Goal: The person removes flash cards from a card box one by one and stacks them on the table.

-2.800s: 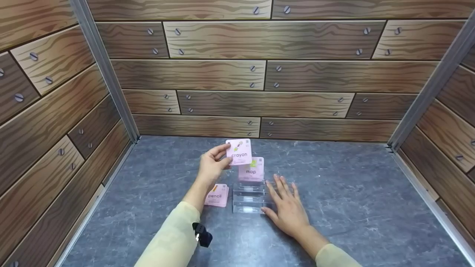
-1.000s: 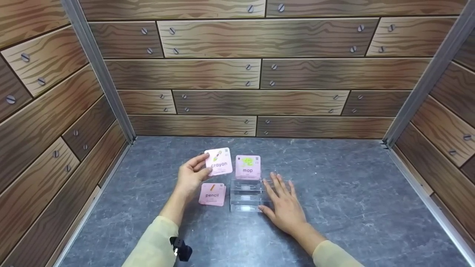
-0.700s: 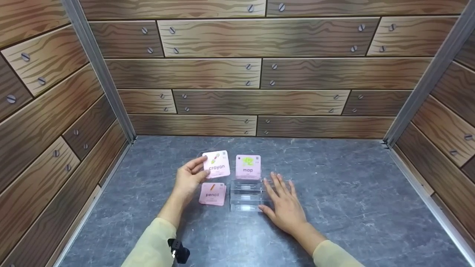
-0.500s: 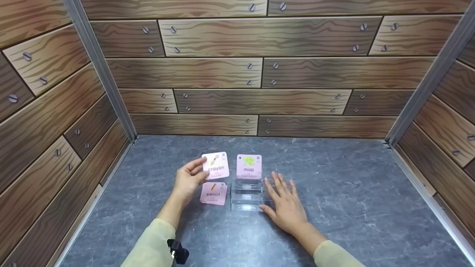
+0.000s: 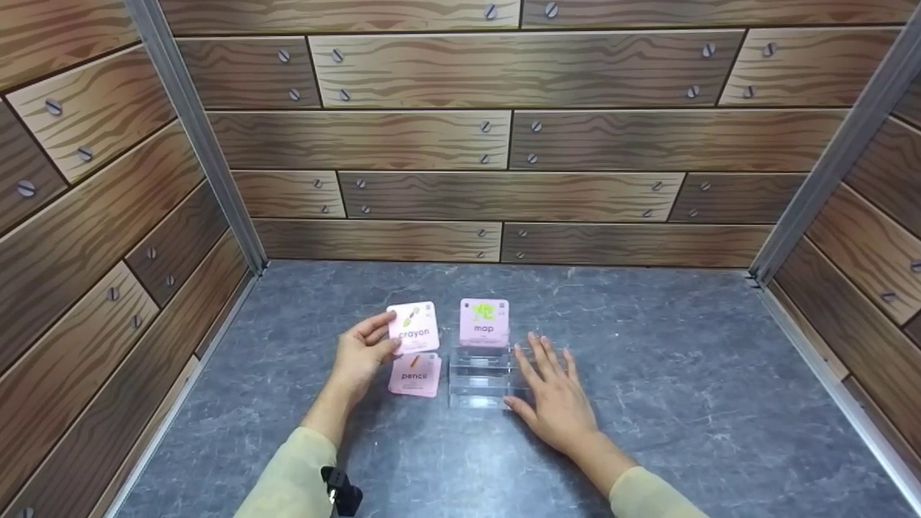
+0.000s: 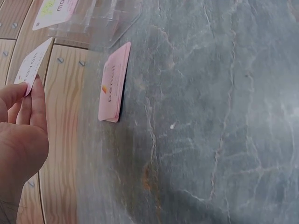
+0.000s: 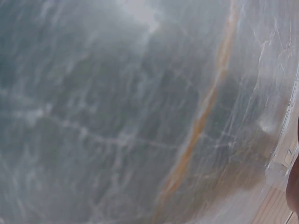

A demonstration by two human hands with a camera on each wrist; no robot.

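My left hand (image 5: 360, 357) pinches a pink flashcard with a crayon picture and the word "crayon" (image 5: 415, 327) by its left edge. The crayon card is held just behind a small stack of pink cards topped by a "pencil" card (image 5: 415, 377); the same stack (image 6: 113, 84) shows in the left wrist view. A clear tiered card holder (image 5: 478, 381) stands to the right of the stack, with a "map" card (image 5: 484, 322) upright in its rear tier. Spread fingers of my right hand (image 5: 555, 399) rest at the holder's right side.
A grey marbled tabletop (image 5: 683, 374) lies under everything. Wood-patterned panels (image 5: 432, 137) wall it in at the back and both sides, with metal posts (image 5: 205, 137) at the corners. A black wrist camera (image 5: 342, 491) sits on the left sleeve.
My left hand has drawn the crayon card leftward and down, away from in front of the map card to above the pencil stack. My right hand stays at the holder.
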